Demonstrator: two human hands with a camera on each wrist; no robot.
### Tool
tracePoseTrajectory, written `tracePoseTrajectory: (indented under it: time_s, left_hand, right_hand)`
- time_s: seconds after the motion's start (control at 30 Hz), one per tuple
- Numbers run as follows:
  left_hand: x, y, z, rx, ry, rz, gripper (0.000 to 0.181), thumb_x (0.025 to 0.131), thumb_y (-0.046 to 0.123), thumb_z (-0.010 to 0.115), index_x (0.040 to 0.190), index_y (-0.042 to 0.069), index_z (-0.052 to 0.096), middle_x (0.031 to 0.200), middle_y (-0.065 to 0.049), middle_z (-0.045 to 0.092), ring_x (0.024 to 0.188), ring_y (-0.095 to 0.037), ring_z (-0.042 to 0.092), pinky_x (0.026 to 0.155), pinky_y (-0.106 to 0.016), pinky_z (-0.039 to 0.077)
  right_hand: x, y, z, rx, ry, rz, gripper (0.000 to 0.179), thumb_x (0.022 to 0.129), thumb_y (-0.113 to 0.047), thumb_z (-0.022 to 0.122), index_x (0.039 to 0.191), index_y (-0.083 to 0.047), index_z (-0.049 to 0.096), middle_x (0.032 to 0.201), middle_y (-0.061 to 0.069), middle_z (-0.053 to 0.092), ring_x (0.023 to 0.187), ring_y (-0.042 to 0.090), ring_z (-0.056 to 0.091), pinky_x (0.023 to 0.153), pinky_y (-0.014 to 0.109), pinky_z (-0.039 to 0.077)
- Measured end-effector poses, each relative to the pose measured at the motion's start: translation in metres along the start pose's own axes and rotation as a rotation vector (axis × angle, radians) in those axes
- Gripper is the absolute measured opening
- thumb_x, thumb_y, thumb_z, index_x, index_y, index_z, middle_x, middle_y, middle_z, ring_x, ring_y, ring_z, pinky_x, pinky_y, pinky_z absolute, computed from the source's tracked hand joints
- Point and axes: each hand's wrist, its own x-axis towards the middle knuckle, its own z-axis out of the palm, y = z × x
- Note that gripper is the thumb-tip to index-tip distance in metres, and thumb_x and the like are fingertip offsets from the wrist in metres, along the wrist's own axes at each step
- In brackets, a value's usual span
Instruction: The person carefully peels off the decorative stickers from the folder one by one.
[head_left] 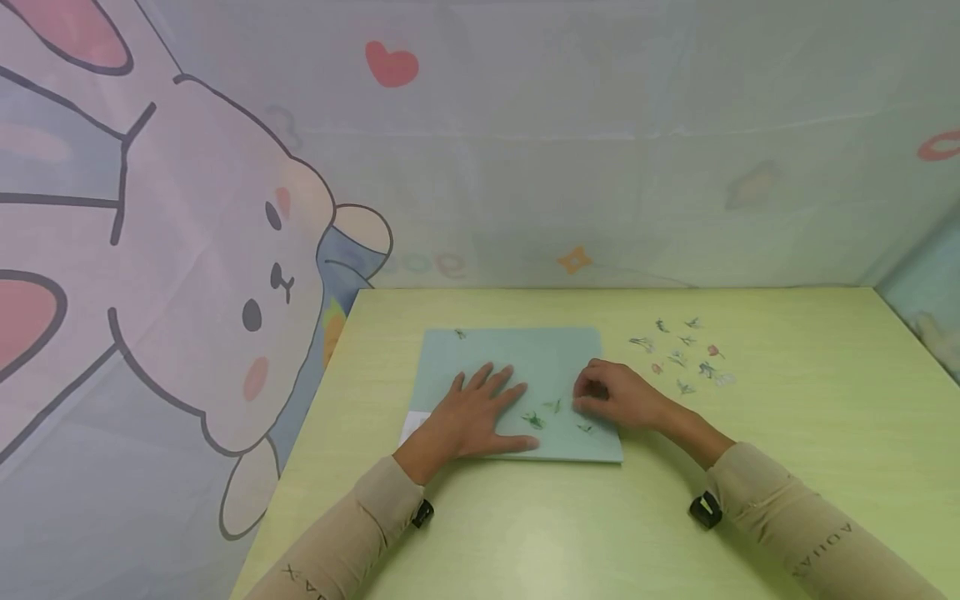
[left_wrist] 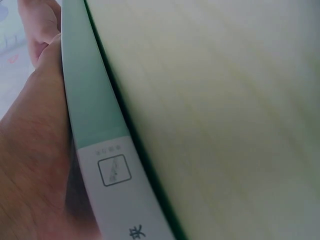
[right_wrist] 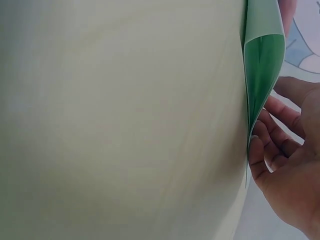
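Observation:
A pale green file folder [head_left: 517,346] lies on the table, with small leaf and flower cutouts [head_left: 533,419] on its cover. My left hand [head_left: 480,412] rests spread and flat on the cover. In the left wrist view the folder's edge [left_wrist: 95,90] carries a white label [left_wrist: 107,165] beside that hand. At the folder's right edge is my right hand [head_left: 618,393], its fingers curled and the thumb close to them. In the right wrist view its fingers [right_wrist: 256,152] touch the bowed cover [right_wrist: 265,22]. Anything between the fingertips is hidden.
Several small flower cutouts [head_left: 677,357], some pink, lie scattered on the yellow-green table [head_left: 810,417] right of the folder. A curtain [head_left: 525,150] with a printed cartoon animal hangs behind and to the left of the table.

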Motion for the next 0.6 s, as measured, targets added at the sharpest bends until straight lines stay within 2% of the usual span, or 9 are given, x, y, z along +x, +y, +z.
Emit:
tracePoseTrajectory:
  time_s: [0.13, 0.23, 0.37, 0.6]
  left_hand:
    - [0.001, 0.0, 0.001, 0.007, 0.002, 0.0, 0.101, 0.09, 0.094, 0.037, 0.17, 0.034, 0.027, 0.178, -0.002, 0.017, 0.163, -0.034, 0.012, 0.124, -0.068, 0.02]
    - [0.001, -0.001, 0.002, 0.017, 0.004, 0.0, 0.101, 0.089, 0.094, 0.035, 0.17, 0.034, 0.026, 0.178, -0.002, 0.016, 0.163, -0.033, 0.013, 0.123, -0.067, 0.021]
    - [0.001, -0.002, 0.003, 0.013, 0.0, 0.002, 0.101, 0.09, 0.094, 0.035, 0.17, 0.034, 0.025, 0.178, -0.002, 0.015, 0.163, -0.033, 0.012, 0.123, -0.068, 0.021]
    - [0.0, -0.001, 0.002, 0.005, 0.004, 0.007, 0.1, 0.091, 0.093, 0.036, 0.17, 0.033, 0.027, 0.178, -0.003, 0.016, 0.163, -0.034, 0.013, 0.123, -0.068, 0.022]
  right_hand:
    - [0.003, -0.007, 0.002, -0.117, -0.022, -0.035, 0.022, 0.095, -0.025, 0.081, 0.11, -0.01, 0.075, 0.096, -0.005, 0.061, 0.086, 0.011, 0.056, 0.078, 0.035, 0.051]
    - [0.006, -0.014, 0.002, -0.163, -0.053, -0.09, 0.025, 0.097, -0.023, 0.08, 0.117, -0.008, 0.077, 0.099, -0.002, 0.062, 0.085, 0.014, 0.055, 0.076, 0.035, 0.05]
    - [0.012, -0.022, 0.004, -0.123, -0.092, -0.131, 0.019, 0.098, -0.014, 0.077, 0.116, -0.008, 0.079, 0.105, 0.001, 0.066, 0.089, 0.017, 0.06, 0.081, 0.038, 0.053]
    - [0.017, -0.024, 0.006, -0.047, -0.117, -0.112, 0.011, 0.097, -0.008, 0.077, 0.108, -0.01, 0.078, 0.105, 0.002, 0.066, 0.092, 0.019, 0.063, 0.085, 0.04, 0.053]
